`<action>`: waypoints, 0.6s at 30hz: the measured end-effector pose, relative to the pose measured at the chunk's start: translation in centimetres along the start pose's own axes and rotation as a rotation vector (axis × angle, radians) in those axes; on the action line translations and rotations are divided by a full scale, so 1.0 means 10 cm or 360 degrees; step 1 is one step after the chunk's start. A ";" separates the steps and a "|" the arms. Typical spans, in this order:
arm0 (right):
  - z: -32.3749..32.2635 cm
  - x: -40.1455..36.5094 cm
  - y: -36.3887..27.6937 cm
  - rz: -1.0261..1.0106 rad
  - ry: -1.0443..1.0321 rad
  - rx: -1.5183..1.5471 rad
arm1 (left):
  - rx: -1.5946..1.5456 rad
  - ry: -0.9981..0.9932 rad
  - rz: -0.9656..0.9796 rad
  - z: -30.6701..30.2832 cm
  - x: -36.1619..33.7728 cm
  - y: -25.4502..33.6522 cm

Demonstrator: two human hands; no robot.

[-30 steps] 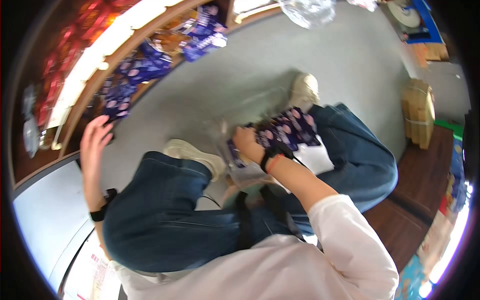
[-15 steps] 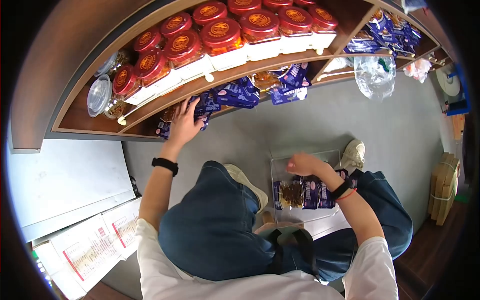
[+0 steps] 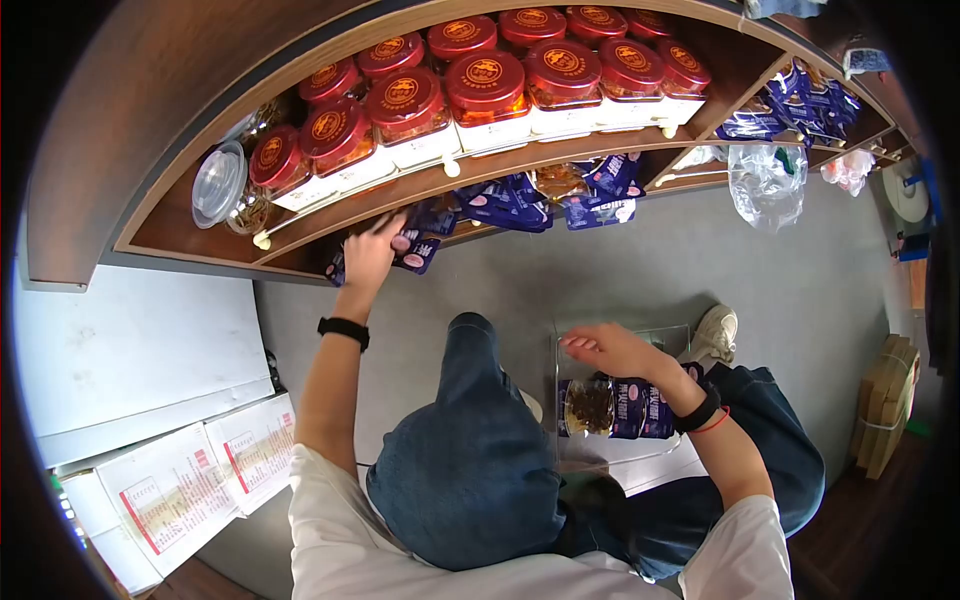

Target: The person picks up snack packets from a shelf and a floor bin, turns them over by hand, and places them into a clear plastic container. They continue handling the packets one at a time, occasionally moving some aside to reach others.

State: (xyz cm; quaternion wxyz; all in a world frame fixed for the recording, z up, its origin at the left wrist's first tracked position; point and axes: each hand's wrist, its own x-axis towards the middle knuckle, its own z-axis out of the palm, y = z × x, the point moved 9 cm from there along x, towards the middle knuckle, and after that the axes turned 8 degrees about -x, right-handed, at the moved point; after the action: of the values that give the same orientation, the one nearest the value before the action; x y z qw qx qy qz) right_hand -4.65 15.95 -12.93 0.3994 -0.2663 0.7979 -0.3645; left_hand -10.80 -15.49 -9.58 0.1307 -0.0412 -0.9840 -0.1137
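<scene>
My left hand point(image 3: 370, 255) reaches into the lower shelf at the left, its fingers among blue-purple snack packets point(image 3: 415, 250); its fingertips are blurred, and whether they grip a packet cannot be made out. More such packets point(image 3: 505, 203) lie to the right on that shelf. Over the clear plastic bin point(image 3: 556, 400) on the floor is my right hand point(image 3: 607, 348), fingers apart and holding nothing. Inside the bin, purple packets point(image 3: 630, 405) lie in a row below this hand, one with a clear window showing brown contents.
Red-lidded jars point(image 3: 485, 82) fill the upper shelf, with clear-lidded tubs point(image 3: 220, 185) at its left end. A clear plastic bag point(image 3: 767, 185) hangs at the right. White cartons point(image 3: 165, 500) stand lower left; tied cardboard point(image 3: 885, 405) is at the far right.
The view has shifted, so the shelf appears further right. My right hand's fingers have spread. My left hand stays at the shelf packets, its fingers now blurred. My left knee has moved.
</scene>
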 end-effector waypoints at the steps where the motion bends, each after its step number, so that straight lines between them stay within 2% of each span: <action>1: -0.04 0.01 -0.03 -0.0012 0.0056 0.0021 | -0.0169 -0.0004 0.0073 -0.11 -0.05 0.09; 2: -0.04 0.04 -0.07 -0.0012 0.0060 0.0028 | -0.0274 0.0115 0.0240 -0.28 -0.09 0.24; 5: -0.04 0.17 -0.19 -0.0017 0.0143 0.0076 | -0.0259 0.0223 0.0346 -0.42 -0.27 0.31; 10: 0.03 0.54 -0.46 -0.0223 0.0291 0.0247 | -0.0383 0.0240 0.0417 -0.57 -0.44 0.37; 17: 0.29 0.71 -0.50 -0.0117 0.0097 0.0428 | -0.0292 0.0101 0.0203 -0.43 -0.56 0.06; 18: 0.34 0.67 -0.44 -0.0051 0.0029 0.0511 | -0.0212 0.0110 0.0045 -0.43 -0.58 -0.05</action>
State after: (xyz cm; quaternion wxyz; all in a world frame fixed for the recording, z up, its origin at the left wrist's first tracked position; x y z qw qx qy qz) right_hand -4.88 7.25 -13.80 0.4236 -0.2084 0.7287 -0.4961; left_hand -4.23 -17.25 -7.20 0.1632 -0.0599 -0.9685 -0.1785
